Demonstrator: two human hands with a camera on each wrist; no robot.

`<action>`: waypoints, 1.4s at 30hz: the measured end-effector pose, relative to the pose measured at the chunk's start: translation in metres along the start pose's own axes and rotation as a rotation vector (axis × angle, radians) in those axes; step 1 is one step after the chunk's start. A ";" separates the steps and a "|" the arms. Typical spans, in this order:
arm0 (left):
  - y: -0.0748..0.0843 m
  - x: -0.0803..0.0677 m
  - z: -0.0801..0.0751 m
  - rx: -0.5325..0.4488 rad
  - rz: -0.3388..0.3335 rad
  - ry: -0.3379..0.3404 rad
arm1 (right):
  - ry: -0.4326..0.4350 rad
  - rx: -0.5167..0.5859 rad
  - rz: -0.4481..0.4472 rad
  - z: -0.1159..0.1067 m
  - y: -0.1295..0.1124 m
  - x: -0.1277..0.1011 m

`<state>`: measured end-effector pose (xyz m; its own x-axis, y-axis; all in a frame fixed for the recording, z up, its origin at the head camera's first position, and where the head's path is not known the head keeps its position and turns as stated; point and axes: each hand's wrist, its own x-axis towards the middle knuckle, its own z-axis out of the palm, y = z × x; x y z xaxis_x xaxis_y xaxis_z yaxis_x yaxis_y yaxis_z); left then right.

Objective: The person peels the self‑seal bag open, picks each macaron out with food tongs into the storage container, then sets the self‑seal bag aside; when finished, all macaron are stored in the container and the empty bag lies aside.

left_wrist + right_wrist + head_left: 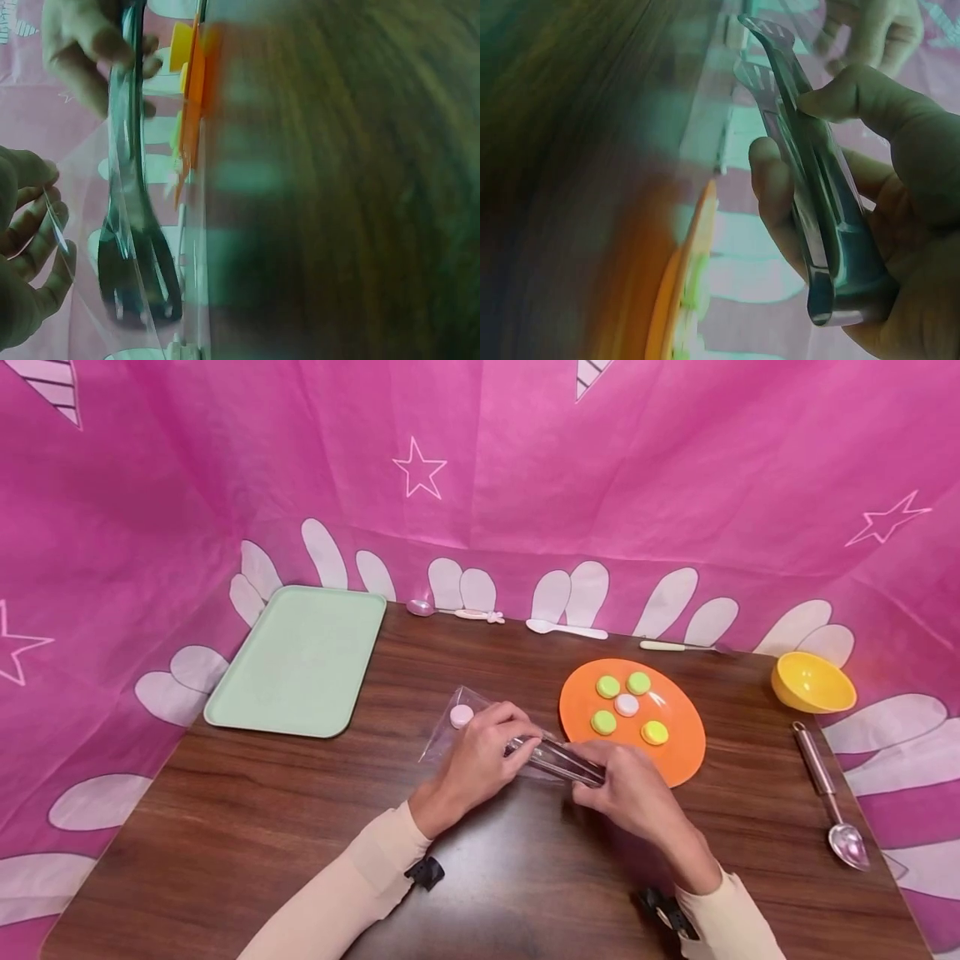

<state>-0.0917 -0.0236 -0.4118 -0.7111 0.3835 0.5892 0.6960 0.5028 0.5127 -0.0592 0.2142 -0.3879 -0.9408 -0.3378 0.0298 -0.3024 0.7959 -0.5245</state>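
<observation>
My right hand [633,785] grips a pair of metal tongs [566,765] along the arms, thumb on one side and fingers on the other. The slotted tips of the tongs [142,277] overlap the clear plastic bag [438,747] in the left wrist view. At the bag's edge, my left hand [483,756] pinches the film between thumb and fingertips. A pale pink macaron [461,717] lies in the bag's far left part. Just beyond my right hand is an orange plate [579,702] with several green macarons [603,722], a yellow one [655,732] and a pale pink one [627,705].
A mint-green tray [303,660] lies at the back left. Along the back edge are a spoon [457,612], a white plastic spoon [566,629] and a pale-handled utensil [675,646]. At right stand a yellow bowl [810,689] and a metal scoop [828,793]. Pink cloth surrounds the table.
</observation>
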 end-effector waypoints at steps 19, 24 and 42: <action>-0.004 -0.003 0.003 0.028 -0.013 0.013 | 0.011 -0.006 -0.052 0.027 -0.011 0.035; -0.003 -0.002 0.003 0.083 -0.039 0.047 | -0.028 0.019 -0.022 0.018 -0.009 0.027; -0.004 -0.002 0.005 0.176 -0.142 0.138 | 0.137 -0.038 0.013 -0.050 0.057 -0.068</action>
<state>-0.0935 -0.0229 -0.4182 -0.7717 0.1964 0.6048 0.5536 0.6755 0.4870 -0.0198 0.3079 -0.3773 -0.9561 -0.2574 0.1403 -0.2929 0.8192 -0.4930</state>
